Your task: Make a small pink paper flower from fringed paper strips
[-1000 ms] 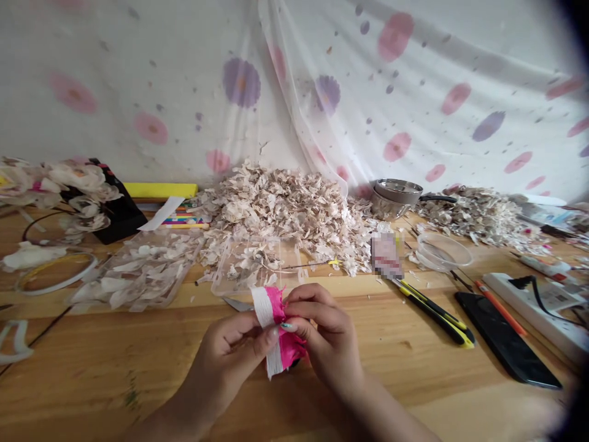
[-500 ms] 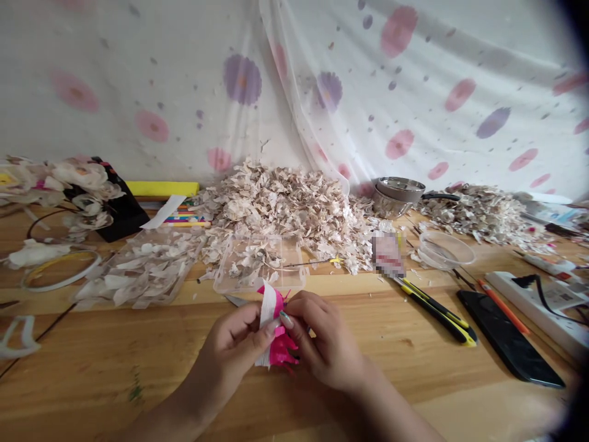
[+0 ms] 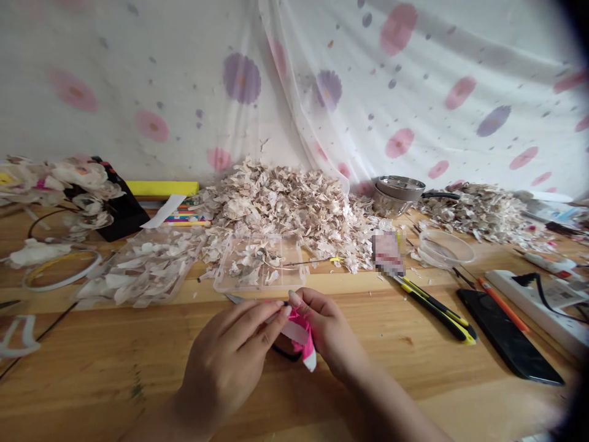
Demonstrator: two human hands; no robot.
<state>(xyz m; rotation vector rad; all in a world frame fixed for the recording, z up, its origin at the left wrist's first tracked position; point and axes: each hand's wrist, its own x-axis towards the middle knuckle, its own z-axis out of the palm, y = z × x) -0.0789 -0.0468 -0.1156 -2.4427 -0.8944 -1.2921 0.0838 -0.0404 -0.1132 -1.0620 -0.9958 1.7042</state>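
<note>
Near the front middle of the table, my left hand (image 3: 230,350) and my right hand (image 3: 329,331) meet at a pink-and-white strip (image 3: 301,334), which looks like crepe paper with a fringed pink edge. Both hands pinch its upper end, thumbs and fingertips close together. The strip hangs down between them, curled, with a white tip at the bottom. A small dark tip shows at the pinch; what it belongs to is hidden. Under the strip lies a black loop, perhaps a scissors handle (image 3: 286,353), while a pointed metal blade (image 3: 234,298) shows beyond my left hand.
A clear divided box (image 3: 221,279) holds pale petals and a stem. Behind it rises a heap of dried petals (image 3: 285,202). A yellow-black utility knife (image 3: 435,307), a black phone (image 3: 510,337) and a white power strip (image 3: 529,301) lie at right; petals fill a tray (image 3: 138,270) at left.
The strip has turned from upright between my hands to hanging down at the right hand. My left hand has rolled over, back upward, and its fingertips now pinch beside the right ones.
</note>
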